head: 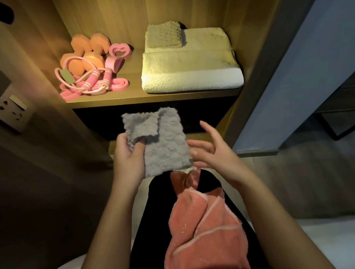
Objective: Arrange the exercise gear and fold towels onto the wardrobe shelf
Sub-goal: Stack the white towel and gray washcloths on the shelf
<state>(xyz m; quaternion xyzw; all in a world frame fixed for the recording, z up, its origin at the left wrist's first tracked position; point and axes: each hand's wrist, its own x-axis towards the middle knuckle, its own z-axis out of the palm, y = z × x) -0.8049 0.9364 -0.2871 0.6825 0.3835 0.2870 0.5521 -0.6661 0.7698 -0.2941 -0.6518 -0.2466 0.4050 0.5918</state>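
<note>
My left hand [127,156] grips a small grey towel [162,143] by its left edge, thumb on top, holding it folded in front of the wardrobe. My right hand [211,151] hovers at the towel's right edge with fingers spread, fingertips near or just touching the cloth. A pink towel with pale stripes [202,227] lies across my lap. On the lit wardrobe shelf [132,95] a folded white towel [191,70] lies at the right with a small folded grey towel [164,34] on its back left corner. At the left sit orange dumbbells [87,52], a pink skipping rope [93,81] and pink bands.
The wardrobe's wooden side walls [248,45] frame the shelf. A wall socket panel [8,108] is at the left. A dark compartment opens below the shelf. A dark metal-framed piece of furniture [347,110] stands at the right on the floor.
</note>
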